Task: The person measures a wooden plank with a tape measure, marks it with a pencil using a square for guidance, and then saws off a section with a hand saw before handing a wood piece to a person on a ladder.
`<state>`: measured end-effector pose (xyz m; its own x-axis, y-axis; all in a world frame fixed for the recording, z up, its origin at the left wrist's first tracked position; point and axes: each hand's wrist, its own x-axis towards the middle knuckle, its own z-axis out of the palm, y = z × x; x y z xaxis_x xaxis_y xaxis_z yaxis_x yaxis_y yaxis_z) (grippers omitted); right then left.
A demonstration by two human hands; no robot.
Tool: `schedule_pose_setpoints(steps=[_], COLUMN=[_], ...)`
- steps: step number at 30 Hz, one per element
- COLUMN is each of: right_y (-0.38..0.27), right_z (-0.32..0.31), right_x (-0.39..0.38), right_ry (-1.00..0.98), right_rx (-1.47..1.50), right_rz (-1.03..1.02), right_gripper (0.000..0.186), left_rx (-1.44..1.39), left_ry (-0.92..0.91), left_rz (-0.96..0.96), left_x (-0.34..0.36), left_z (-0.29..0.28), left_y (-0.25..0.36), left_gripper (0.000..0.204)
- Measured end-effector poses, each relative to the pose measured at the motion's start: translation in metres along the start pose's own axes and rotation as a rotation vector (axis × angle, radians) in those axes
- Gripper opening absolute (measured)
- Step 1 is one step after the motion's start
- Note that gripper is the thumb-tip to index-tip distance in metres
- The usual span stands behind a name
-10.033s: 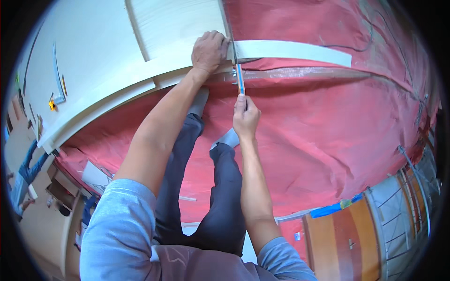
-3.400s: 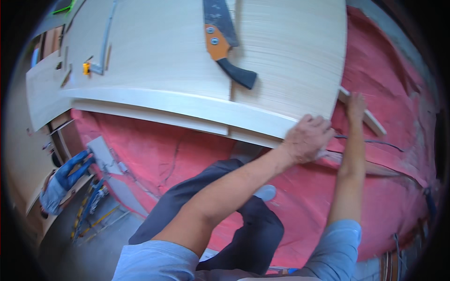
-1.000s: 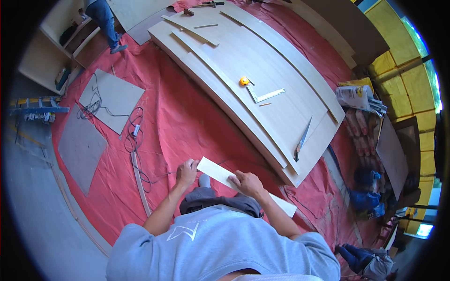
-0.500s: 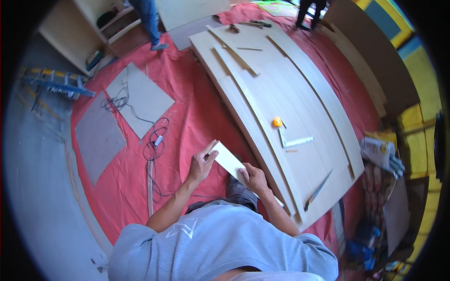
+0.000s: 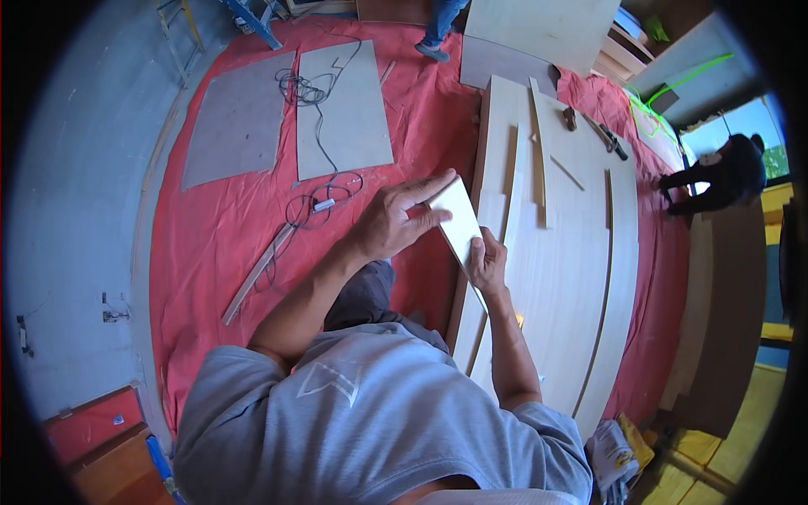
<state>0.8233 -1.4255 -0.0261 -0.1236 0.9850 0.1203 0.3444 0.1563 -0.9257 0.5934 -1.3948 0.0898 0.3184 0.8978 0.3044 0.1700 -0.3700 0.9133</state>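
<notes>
A narrow pale wooden strip point(image 5: 458, 220) slants in front of my chest, its broad face lit. My left hand point(image 5: 391, 220) grips the far end, thumb on the face and fingers stretched along the end edge. Lower down, my right hand point(image 5: 488, 263) is closed around the strip's right edge with its thumb on top. Just to the right lies a large pale wood panel point(image 5: 568, 269) with thin wooden strips point(image 5: 539, 160) on it. My right forearm covers part of the panel; a small orange bit point(image 5: 519, 321) peeks out beside it.
Red sheeting point(image 5: 421, 109) covers the floor. Flat boards point(image 5: 341, 126) and a tangled black cable point(image 5: 307, 88) lie at left. A blue ladder point(image 5: 252, 21) stands far left. One person's leg point(image 5: 439, 29) shows at the back; another person point(image 5: 728, 177) bends over at right.
My view has turned, so the panel now runs more upright in the picture. The strip is held higher and steeper, with both hands still on it. The bent person has come further into view.
</notes>
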Motion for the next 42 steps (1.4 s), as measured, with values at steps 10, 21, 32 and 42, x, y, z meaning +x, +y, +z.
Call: schedule_pose_setpoints(steps=[10, 21, 32, 42], right_y=[-0.013, 0.021, 0.11, 0.172], right_z=[0.027, 0.029, -0.011, -0.103], right_x=[0.133, 0.196, 0.322, 0.429], right_ry=[-0.086, -0.088, -0.065, -0.246], right_rx=[-0.357, -0.548, -0.362, -0.523], right_rz=[0.322, 0.524, 0.192, 0.053], right_gripper=[0.039, 0.051, 0.049, 0.085], left_rx=[-0.328, 0.106, -0.697, -0.586], left_ry=[0.045, -0.278, -0.102, 0.501], left_rz=[-0.312, -0.286, -0.809, -0.826], left_x=[0.101, 0.192, 0.294, 0.427], left_z=[-0.061, -0.062, -0.051, -0.07], left_y=[-0.171, -0.239, -0.278, -0.316], left_gripper=[0.045, 0.041, 0.037, 0.045])
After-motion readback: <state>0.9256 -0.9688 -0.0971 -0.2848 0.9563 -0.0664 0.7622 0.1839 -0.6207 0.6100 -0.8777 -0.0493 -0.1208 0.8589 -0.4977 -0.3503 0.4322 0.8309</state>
